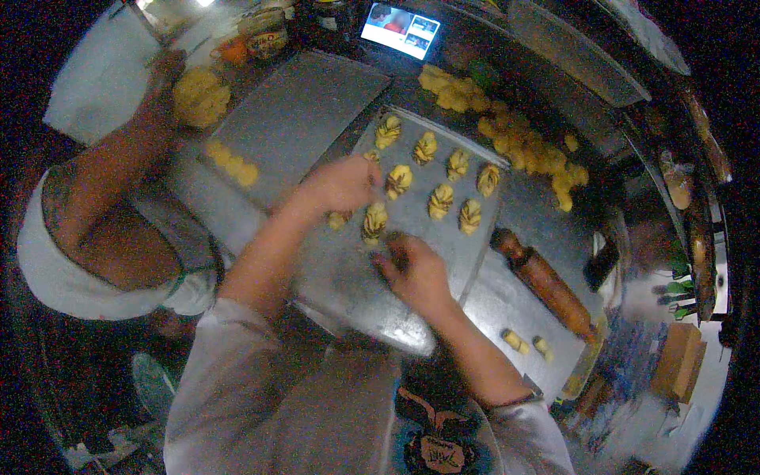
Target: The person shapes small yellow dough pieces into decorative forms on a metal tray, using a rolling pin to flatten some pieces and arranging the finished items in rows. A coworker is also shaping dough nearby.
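Note:
A metal baking tray [451,261] lies before me with several leaf-patterned pieces of shaped dough on it. My left hand [347,181] is above the tray's left half, fingers curled down and blurred. Whether it holds anything is hidden. Beside it sits a dough piece [399,181] with brown streaks. My right hand [418,273] hovers over the tray's near part, thumb and forefinger apart, with no object visible between them. Just beyond its fingertips lies another shaped dough piece [374,222]; I cannot tell if they touch.
A second metal tray [297,113] adjoins on the left, where a co-worker's arm [119,160] reaches past round dough [202,97]. Flat dough pieces [522,145] spread at the back right. A wooden rolling pin [552,291] and two small dough rolls [515,342] lie right. A lit screen [401,31] stands behind.

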Demonstrator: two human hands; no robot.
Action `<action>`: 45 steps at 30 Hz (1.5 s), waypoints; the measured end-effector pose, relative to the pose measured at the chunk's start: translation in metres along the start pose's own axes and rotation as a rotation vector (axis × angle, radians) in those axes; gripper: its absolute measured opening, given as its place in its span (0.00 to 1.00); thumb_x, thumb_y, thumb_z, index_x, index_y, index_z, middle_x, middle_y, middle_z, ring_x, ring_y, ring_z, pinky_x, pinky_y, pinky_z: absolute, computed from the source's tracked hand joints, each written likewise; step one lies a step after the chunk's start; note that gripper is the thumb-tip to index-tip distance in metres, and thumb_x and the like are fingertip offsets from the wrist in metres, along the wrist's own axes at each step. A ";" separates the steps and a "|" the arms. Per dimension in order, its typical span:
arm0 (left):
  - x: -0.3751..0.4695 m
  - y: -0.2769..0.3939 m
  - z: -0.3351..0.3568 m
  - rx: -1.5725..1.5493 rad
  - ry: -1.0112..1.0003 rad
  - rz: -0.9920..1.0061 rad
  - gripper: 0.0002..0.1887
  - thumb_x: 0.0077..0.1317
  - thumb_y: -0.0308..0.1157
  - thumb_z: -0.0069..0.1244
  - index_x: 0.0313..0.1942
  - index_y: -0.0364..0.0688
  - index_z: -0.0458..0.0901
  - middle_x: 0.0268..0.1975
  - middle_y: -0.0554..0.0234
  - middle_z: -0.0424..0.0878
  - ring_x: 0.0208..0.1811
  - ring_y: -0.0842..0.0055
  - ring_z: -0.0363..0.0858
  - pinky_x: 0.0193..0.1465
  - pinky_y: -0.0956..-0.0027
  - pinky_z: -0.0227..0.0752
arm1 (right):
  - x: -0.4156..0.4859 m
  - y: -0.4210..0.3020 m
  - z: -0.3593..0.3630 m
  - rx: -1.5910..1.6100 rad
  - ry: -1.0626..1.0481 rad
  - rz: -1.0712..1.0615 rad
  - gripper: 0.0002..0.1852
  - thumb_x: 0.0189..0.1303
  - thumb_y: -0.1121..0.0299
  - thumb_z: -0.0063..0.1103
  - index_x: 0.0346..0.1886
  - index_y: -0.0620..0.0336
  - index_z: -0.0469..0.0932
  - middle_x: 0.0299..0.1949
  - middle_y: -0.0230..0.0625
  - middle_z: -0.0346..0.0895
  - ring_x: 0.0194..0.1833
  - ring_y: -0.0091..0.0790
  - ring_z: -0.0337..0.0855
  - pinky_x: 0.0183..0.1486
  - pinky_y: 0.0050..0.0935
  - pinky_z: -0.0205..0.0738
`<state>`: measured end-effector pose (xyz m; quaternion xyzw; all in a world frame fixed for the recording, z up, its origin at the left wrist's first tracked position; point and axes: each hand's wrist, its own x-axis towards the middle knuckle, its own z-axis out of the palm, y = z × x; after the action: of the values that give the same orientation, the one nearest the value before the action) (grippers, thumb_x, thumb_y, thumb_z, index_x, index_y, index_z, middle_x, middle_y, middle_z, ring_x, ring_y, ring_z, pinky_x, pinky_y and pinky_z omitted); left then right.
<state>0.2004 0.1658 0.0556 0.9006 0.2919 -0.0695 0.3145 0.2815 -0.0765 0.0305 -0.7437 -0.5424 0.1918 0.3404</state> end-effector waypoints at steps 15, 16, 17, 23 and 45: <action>0.027 -0.002 0.026 -0.039 -0.017 0.308 0.09 0.56 0.28 0.63 0.39 0.39 0.91 0.39 0.51 0.92 0.42 0.63 0.91 0.46 0.59 0.82 | 0.031 0.001 0.029 -0.233 0.094 -0.240 0.15 0.62 0.68 0.67 0.50 0.61 0.79 0.43 0.50 0.80 0.43 0.56 0.84 0.45 0.51 0.81; 0.020 0.002 0.017 -0.079 0.032 0.295 0.10 0.58 0.29 0.62 0.41 0.40 0.90 0.41 0.51 0.92 0.43 0.63 0.91 0.47 0.59 0.82 | 0.024 -0.001 0.024 -0.221 0.114 -0.254 0.15 0.62 0.70 0.67 0.50 0.61 0.80 0.44 0.50 0.81 0.44 0.56 0.84 0.47 0.50 0.81; 0.012 0.004 0.006 -0.119 0.080 0.283 0.10 0.60 0.29 0.62 0.43 0.40 0.90 0.42 0.51 0.91 0.44 0.63 0.91 0.47 0.59 0.82 | 0.016 -0.003 0.019 -0.209 0.135 -0.268 0.15 0.62 0.71 0.67 0.51 0.61 0.81 0.45 0.50 0.81 0.45 0.56 0.84 0.49 0.49 0.81; -0.068 0.029 0.009 -0.221 0.410 0.035 0.10 0.71 0.28 0.57 0.50 0.39 0.84 0.45 0.55 0.90 0.48 0.66 0.89 0.54 0.63 0.81 | -0.076 0.014 -0.052 -0.012 0.200 -0.182 0.13 0.62 0.75 0.66 0.50 0.63 0.83 0.48 0.50 0.84 0.50 0.54 0.85 0.54 0.42 0.81; -0.075 0.290 0.277 0.084 -0.265 0.563 0.41 0.54 0.35 0.70 0.70 0.43 0.74 0.57 0.46 0.84 0.61 0.50 0.80 0.67 0.50 0.73 | -0.367 0.113 -0.214 -0.214 0.109 0.812 0.05 0.55 0.71 0.66 0.34 0.61 0.86 0.34 0.50 0.84 0.38 0.54 0.86 0.44 0.48 0.80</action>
<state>0.3208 -0.2215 0.0119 0.9412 -0.0154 -0.1085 0.3195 0.3742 -0.5049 0.0674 -0.9373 -0.2036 0.2133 0.1861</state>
